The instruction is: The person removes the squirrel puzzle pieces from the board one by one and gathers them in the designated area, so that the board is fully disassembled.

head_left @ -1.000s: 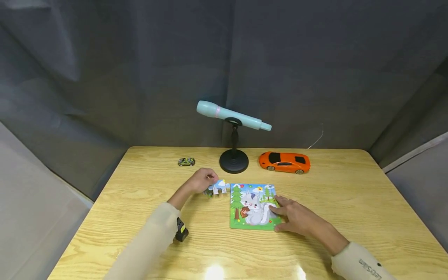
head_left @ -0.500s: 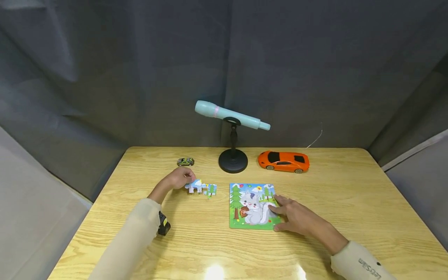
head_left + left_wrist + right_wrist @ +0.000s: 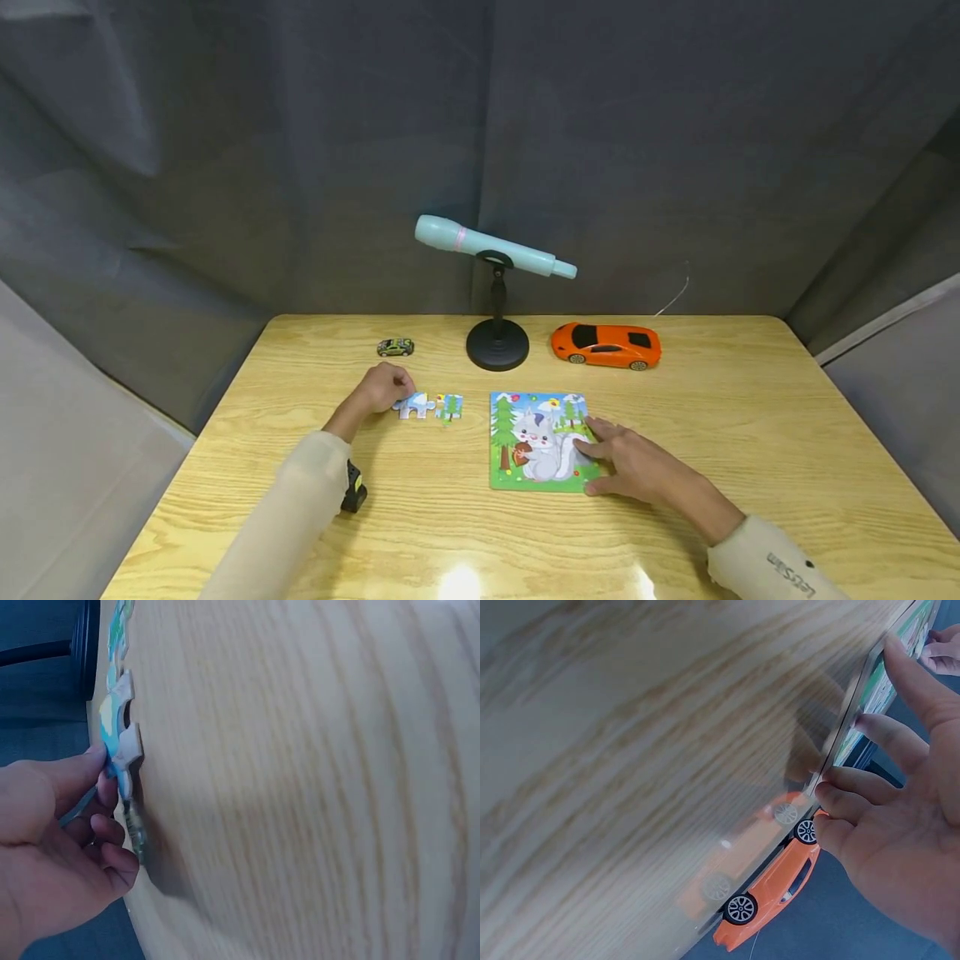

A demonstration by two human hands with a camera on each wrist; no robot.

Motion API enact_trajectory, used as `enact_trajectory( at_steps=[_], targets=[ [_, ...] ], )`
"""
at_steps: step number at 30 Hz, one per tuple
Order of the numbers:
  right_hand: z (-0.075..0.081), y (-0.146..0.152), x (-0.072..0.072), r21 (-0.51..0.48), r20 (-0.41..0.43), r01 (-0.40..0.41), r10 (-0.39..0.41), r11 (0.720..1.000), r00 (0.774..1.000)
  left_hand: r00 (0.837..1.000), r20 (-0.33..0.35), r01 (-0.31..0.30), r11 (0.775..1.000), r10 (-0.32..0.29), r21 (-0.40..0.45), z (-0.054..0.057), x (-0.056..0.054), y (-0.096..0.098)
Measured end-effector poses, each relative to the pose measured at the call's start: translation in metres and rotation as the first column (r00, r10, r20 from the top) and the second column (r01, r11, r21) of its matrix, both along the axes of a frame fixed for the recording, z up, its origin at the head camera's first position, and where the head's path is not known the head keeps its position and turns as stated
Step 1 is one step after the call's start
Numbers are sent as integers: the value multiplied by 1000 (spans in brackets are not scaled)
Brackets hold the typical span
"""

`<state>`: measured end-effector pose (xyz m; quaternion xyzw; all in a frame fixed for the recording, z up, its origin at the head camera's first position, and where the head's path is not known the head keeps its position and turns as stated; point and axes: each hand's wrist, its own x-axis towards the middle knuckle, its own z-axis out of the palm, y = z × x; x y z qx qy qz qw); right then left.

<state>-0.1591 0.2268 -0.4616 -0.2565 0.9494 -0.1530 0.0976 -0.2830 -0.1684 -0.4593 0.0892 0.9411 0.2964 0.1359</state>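
Observation:
In the head view my left hand (image 3: 380,387) is left of the squirrel puzzle (image 3: 551,450). Its thumb and index finger pinch a sky-blue puzzle piece (image 3: 415,406) with a white cloud, held flat close at the tabletop; the left wrist view shows thumb and fingertips on the edge of this piece (image 3: 112,731). Just right of it lies another piece (image 3: 450,407) with a green tree. My right hand (image 3: 637,467) rests with spread fingers along the puzzle's right edge, its fingertips over the picture. The right wrist view shows these fingers (image 3: 907,682) stretched along the board's edge.
A light blue microphone (image 3: 495,246) sits on a black stand (image 3: 498,344) at the back. To its right is an orange toy car (image 3: 606,347); to its left, a small green toy car (image 3: 395,347). Grey cloth hangs behind the wooden table (image 3: 450,533).
My left hand has moved left, away from the puzzle, with the sky piece, uncovering the tree piece on the table. Lately it has lowered slightly. My right hand stays in place.

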Motion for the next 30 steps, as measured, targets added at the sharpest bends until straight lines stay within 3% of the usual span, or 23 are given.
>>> enact_trajectory(
  at_steps=[8, 14, 21, 30],
  targets=[
    [1, -2, 0, 0, -4, 6, -6, 1000, 1000, 999, -18, -41, 999, 41, 12, -7, -3, 1],
    [2, -1, 1, -8, 3, 2, -2, 1000, 1000, 997, -29, -63, 996, 65, 67, -4, -4, 11],
    [1, 0, 1, -7, 15, 5, -5, 1000, 1000, 999, -51, 5, 991, 2, 132, 3, -1, 36],
    [2, -1, 0, 7, 21, 7, -7, 1000, 1000, 994, 1, 105, 974, -107, 199, 15, 8, 82]
  ],
)
